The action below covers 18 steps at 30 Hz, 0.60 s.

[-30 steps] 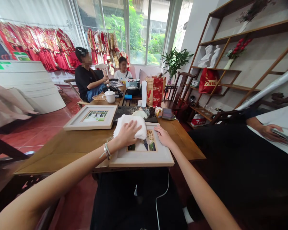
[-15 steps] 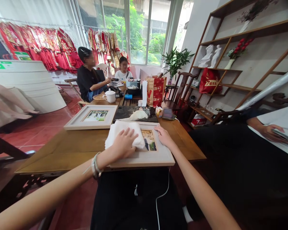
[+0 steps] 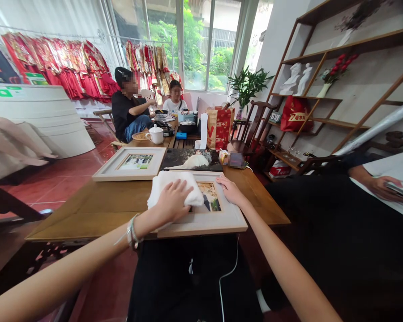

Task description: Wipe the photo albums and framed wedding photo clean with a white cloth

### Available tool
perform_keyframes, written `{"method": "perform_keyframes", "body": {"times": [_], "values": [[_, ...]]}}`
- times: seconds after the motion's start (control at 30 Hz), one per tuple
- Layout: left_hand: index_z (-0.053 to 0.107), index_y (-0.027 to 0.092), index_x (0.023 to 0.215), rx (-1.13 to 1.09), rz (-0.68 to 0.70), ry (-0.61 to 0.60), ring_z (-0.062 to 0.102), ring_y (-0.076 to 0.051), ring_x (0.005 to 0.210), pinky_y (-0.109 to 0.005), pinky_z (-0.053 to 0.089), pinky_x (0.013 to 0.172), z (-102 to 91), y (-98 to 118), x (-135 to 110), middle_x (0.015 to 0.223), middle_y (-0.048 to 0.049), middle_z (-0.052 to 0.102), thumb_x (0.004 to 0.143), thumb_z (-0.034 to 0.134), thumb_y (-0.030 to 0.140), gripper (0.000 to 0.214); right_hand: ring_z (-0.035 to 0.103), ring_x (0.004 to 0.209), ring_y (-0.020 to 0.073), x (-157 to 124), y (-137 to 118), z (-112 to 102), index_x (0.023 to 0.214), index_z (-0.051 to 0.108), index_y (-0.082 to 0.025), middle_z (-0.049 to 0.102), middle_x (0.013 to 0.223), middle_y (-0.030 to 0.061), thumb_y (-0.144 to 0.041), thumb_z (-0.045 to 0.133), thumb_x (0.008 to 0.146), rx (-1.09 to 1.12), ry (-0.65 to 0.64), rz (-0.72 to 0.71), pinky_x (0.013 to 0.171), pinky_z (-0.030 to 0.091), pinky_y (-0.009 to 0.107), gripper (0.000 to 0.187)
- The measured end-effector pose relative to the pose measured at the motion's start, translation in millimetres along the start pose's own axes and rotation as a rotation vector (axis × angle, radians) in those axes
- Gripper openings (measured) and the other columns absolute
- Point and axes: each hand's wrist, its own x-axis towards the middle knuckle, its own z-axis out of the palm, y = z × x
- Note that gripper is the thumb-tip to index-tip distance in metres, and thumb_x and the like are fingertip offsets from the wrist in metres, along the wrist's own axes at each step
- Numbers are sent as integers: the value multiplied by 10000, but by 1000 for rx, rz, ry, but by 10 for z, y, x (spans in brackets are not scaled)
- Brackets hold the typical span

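A pale wooden picture frame [image 3: 218,218] lies at the near edge of the brown table [image 3: 114,203], its glass showing a photo. My left hand [image 3: 173,202] presses a folded white cloth [image 3: 174,183] flat on the frame's left half, fingers spread over the cloth. On the frame's right border rests my right hand [image 3: 231,191], fingers stretched out and holding the frame down.
A second framed photo [image 3: 131,163] lies further back on the left, with a dark picture [image 3: 191,159] beside it. Beyond stand a white teapot [image 3: 156,134], a red bag [image 3: 219,128] and two seated people. Another person's hand [image 3: 384,188] holds a phone at right. Shelves line the right wall.
My left hand has drawn the cloth from the frame's upper middle toward its left side and slightly nearer to me. The right hand has stayed on the frame's right border.
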Motion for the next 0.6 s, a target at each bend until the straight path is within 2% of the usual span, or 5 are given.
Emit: {"method": "perform_keyframes", "body": {"times": [0.13, 0.27, 0.4, 0.6], "values": [[418, 194, 1373, 42, -17, 134, 302, -312, 1357, -446, 266, 1083, 125, -230, 391, 1463, -120, 377, 802, 512, 316, 592, 403, 1316, 216, 1, 16, -5, 1058, 693, -186, 623, 1240, 92, -4, 452, 749, 10, -5, -1, 1128, 247, 456, 432], [397, 177, 1389, 44, 0, 136, 269, -324, 1372, -461, 245, 1090, 139, -277, 463, 1481, -131, 343, 817, 485, 315, 595, 408, 1313, 205, -5, 13, 0, 1057, 692, -186, 627, 1237, 87, 0, 435, 760, -5, 9, -12, 1124, 264, 444, 434], [426, 167, 1378, 20, 24, 34, 273, -332, 1375, -477, 231, 1105, 67, -150, 201, 1469, -131, 372, 803, 488, 290, 592, 422, 1304, 201, -11, -5, 9, 1048, 694, -154, 622, 1239, 106, 4, 401, 773, -30, 32, -2, 1122, 282, 418, 432], [404, 221, 1398, -112, 96, -79, 209, -278, 1411, -473, 184, 1143, -70, 158, -489, 1500, -66, 338, 742, 506, 228, 663, 419, 1307, 204, -10, 11, -4, 1043, 698, -175, 628, 1233, 84, 5, 415, 761, -3, 30, -3, 1123, 281, 432, 439]]}}
